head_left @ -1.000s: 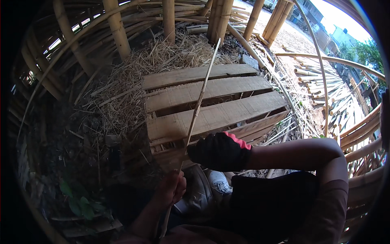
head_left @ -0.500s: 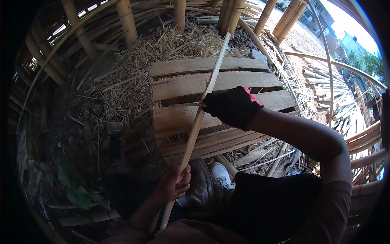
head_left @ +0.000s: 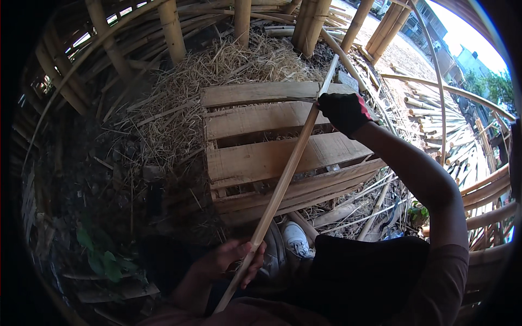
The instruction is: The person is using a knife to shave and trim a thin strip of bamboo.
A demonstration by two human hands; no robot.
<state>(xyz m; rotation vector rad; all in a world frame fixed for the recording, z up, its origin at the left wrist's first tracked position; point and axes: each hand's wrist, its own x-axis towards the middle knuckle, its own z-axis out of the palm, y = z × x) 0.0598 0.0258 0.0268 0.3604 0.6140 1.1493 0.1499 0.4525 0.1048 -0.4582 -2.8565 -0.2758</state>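
A long pale bamboo strip (head_left: 293, 163) runs aslant across the view, from low near my body up to the far right over a slatted wooden crate (head_left: 239, 160). My right hand (head_left: 343, 112), in a black and red glove, is closed around its upper part. Whether that hand also holds a small tool cannot be seen. Bare, my left hand (head_left: 242, 261) wraps the strip's lower part near my lap, thumb on one side and fingers on the other. The strip's lower end reaches my clothing.
Dry straw (head_left: 234, 60) lies heaped behind the crate. Upright bamboo poles (head_left: 173, 32) stand along the far side. Cut bamboo lengths (head_left: 435, 117) are spread on the ground at right. A leafy plant (head_left: 106, 258) grows at lower left; my white shoe (head_left: 295, 239) is beside the crate.
My right hand has moved up and away to the right along the strip, whose far end has swung right. The fingers of my left hand have loosened a little.
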